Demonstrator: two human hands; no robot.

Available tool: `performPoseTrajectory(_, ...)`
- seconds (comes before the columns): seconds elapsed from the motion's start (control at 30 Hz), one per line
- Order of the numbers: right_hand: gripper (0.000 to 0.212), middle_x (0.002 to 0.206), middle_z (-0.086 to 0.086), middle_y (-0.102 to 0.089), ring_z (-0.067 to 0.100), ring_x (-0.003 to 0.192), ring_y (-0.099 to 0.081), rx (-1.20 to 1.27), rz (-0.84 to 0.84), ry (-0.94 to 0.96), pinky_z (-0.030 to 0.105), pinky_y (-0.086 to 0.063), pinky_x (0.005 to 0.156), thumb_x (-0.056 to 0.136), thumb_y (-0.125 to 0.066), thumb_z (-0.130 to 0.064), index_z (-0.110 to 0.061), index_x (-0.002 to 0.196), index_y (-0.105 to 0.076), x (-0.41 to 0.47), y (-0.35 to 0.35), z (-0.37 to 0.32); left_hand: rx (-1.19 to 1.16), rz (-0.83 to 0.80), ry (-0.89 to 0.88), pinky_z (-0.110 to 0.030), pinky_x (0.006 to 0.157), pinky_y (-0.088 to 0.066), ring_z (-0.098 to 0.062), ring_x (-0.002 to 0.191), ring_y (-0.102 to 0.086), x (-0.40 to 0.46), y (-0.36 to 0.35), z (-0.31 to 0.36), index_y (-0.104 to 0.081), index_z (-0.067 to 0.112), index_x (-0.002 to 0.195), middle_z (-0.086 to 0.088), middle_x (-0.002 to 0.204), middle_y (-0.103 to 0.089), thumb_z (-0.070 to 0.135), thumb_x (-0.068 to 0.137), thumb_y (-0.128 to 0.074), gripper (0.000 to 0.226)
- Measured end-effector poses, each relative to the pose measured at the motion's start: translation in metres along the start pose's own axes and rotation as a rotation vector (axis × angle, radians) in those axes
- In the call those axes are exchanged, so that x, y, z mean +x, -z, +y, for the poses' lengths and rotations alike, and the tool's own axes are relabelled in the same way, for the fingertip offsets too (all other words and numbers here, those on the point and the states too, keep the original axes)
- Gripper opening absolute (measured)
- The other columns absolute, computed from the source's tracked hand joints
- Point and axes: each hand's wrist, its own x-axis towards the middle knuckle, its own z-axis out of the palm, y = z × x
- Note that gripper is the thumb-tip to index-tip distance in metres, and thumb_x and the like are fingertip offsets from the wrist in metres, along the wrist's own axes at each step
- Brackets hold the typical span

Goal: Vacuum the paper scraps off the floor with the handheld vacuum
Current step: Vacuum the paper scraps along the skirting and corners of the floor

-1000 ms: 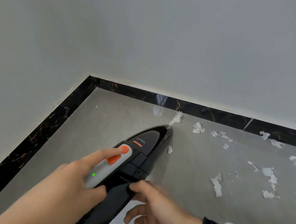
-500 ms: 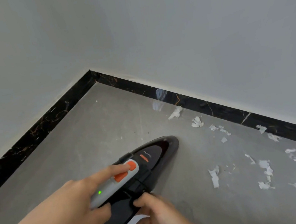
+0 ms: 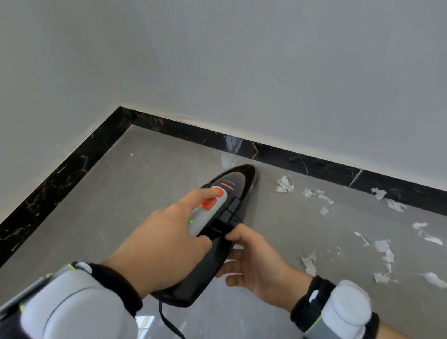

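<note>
grey floor (image 3: 139, 186), paper scraps (image 3: 284, 184), both hands' grip clamped on handheld vacuum (image 3: 224, 226), possibly lettered "vantti"

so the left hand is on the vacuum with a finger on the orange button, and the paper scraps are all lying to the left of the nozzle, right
Not quite. The left hand does hold the vacuum with a finger on the orange button, but the head view shows the paper scraps lying to the right of the nozzle, along the baseboard, not to its left.
</note>
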Motion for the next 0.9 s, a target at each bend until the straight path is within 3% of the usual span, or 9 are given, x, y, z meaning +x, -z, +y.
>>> performPoseTrajectory(0.13,0.021,0.084,0.007,-0.066,0.022,0.065,-0.066,0.016,0.017,0.008,0.028,-0.044,0.055,0.092,-0.055,-0.029,-0.012,0.094,-0.067,-0.003,0.000,-0.007,-0.006,-0.025,0.014,-0.026,0.052,-0.053,-0.018,0.064,-0.067,0.007,0.002,0.009,-0.032,0.064,0.133,0.003,0.081,-0.062,0.021,0.089,-0.057,0.066)
performPoseTrajectory(0.3,0.022,0.089,0.007,-0.067,0.024,0.069,-0.068,-0.056,0.029,0.002,0.029,-0.045,0.060,0.094,-0.050,-0.032,-0.014,0.098,-0.063,-0.027,0.013,-0.009,0.010,-0.029,-0.014,-0.020,0.046,-0.042,-0.014,0.057,-0.060,-0.001,-0.002,0.031,-0.035,0.060,0.136,0.004,0.077,-0.058,0.020,0.089,-0.058,0.066)
performPoseTrajectory(0.47,0.032,0.106,0.011,-0.067,0.027,0.073,-0.069,-0.077,0.056,-0.007,0.027,-0.048,0.058,0.097,-0.052,-0.038,-0.014,0.115,-0.063,-0.056,0.035,0.005,-0.011,-0.067,-0.031,-0.025,0.044,-0.049,-0.021,0.052,-0.061,-0.015,-0.020,0.044,-0.037,0.062,0.131,-0.005,0.075,-0.065,0.017,0.090,-0.058,0.064)
performPoseTrajectory(0.57,0.036,0.120,0.012,-0.072,0.028,0.073,-0.069,-0.228,0.116,0.016,0.028,-0.050,0.056,0.101,-0.050,-0.039,-0.015,0.127,-0.060,-0.082,0.050,0.007,-0.068,-0.038,-0.022,-0.021,0.036,-0.041,-0.015,0.041,-0.050,-0.025,-0.030,0.053,-0.040,0.059,0.131,-0.006,0.069,-0.062,0.014,0.091,-0.058,0.063)
performPoseTrajectory(0.67,0.028,0.127,0.010,-0.069,0.029,0.076,-0.068,-0.409,0.129,0.026,0.029,-0.051,0.059,0.105,-0.044,-0.035,-0.020,0.128,-0.051,-0.117,0.066,0.005,-0.128,-0.037,0.003,-0.022,0.036,-0.038,-0.017,0.040,-0.047,-0.038,-0.035,0.062,-0.044,0.054,0.131,-0.006,0.065,-0.059,0.010,0.091,-0.058,0.061)
performPoseTrajectory(0.9,0.037,0.113,0.007,-0.062,0.018,0.071,-0.062,-0.802,0.090,-0.133,0.027,-0.050,0.060,0.103,-0.048,-0.029,-0.012,0.136,-0.050,-0.149,0.100,0.033,-0.237,0.002,0.068,-0.027,0.042,-0.039,-0.019,0.037,-0.042,-0.075,-0.053,0.060,-0.050,0.055,0.125,0.000,0.045,-0.050,0.007,0.087,-0.055,0.062)
